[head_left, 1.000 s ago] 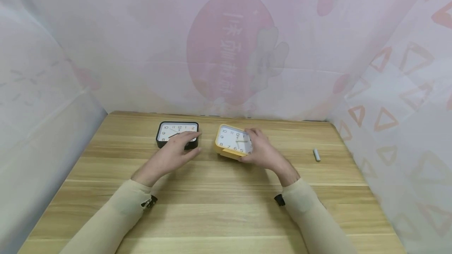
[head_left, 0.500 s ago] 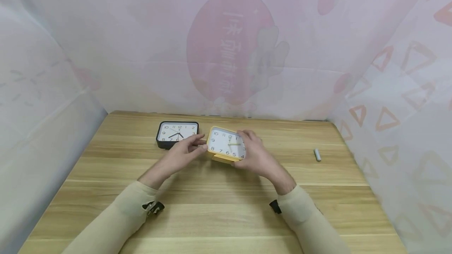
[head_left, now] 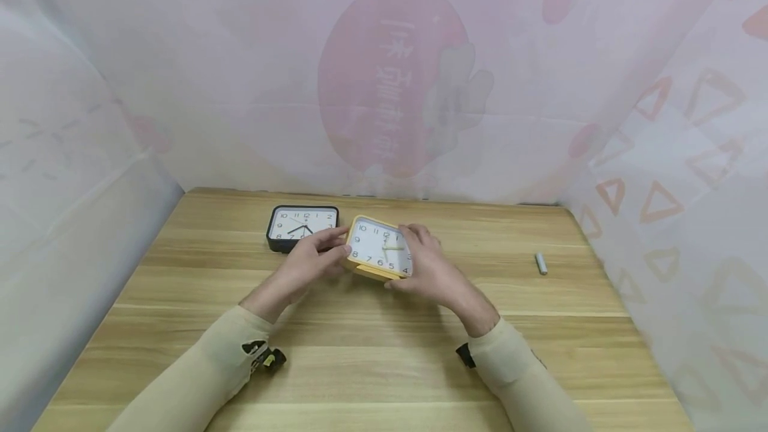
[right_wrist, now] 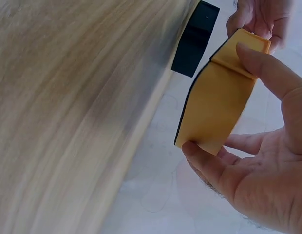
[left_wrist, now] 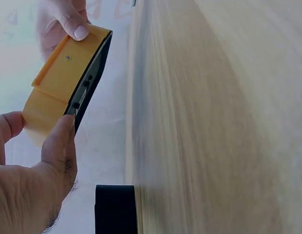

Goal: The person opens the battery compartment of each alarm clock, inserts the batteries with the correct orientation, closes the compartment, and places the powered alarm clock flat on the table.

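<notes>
A yellow-framed rectangular alarm clock (head_left: pixel 381 251) with a white face is held above the wooden table, its face tilted up. My right hand (head_left: pixel 427 269) grips its right end, thumb on the lower edge and fingers over the upper edge; the right wrist view shows the yellow side (right_wrist: pixel 217 105) between thumb and fingers. At the left end, my left hand (head_left: pixel 307 264) pinches the clock's corner. The dark back (left_wrist: pixel 87 87) with small knobs shows in the left wrist view. Just behind my left hand lies a black-framed clock (head_left: pixel 302 225), face up, its lower right corner covered by my fingers.
A small grey-white cylinder, like a battery (head_left: pixel 541 264), lies on the table (head_left: pixel 372 379) at the right. Printed cloth walls (head_left: pixel 252 145) close off the back and both sides.
The yellow clock has moved left in my right hand. My left hand has come from over the black clock to the yellow clock's left end and taken hold there.
</notes>
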{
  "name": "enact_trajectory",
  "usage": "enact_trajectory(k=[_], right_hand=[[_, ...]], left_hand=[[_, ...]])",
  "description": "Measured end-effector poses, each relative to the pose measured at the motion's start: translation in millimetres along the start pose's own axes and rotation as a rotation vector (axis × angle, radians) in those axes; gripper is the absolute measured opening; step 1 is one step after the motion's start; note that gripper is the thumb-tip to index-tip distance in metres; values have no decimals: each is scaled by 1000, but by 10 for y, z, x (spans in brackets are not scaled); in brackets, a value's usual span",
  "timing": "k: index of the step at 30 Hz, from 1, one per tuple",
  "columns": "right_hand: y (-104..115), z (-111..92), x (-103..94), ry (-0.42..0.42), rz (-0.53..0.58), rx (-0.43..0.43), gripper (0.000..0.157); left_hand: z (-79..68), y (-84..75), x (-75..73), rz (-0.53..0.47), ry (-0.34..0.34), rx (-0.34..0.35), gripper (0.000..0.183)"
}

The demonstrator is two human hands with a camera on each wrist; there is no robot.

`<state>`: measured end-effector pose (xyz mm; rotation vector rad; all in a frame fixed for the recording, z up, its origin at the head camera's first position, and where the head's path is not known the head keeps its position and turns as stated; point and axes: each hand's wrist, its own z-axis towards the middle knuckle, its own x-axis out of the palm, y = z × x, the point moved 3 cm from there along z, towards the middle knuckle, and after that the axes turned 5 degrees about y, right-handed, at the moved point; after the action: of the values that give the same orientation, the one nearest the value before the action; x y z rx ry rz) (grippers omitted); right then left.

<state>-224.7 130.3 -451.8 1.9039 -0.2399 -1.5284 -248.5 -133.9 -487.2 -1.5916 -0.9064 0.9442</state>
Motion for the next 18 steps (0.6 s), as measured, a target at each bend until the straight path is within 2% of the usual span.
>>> enact_trajectory(k=[4,8,12,18], right_hand=[[-30,10,-2,32,12,-26,121],[-72,33,-45,45,55,-78,100],[-123,43,-138,20,184,-104,78],[-224,16,-274,-46,373,-30,67]], left_hand=[[-7,-3,-31,-19,-36,6,70],[-42,-37,-65,28,-77,29,70],[-73,-105,-86,91,-105,66,71],[-129,-204,-88,151,-135,143,75]])
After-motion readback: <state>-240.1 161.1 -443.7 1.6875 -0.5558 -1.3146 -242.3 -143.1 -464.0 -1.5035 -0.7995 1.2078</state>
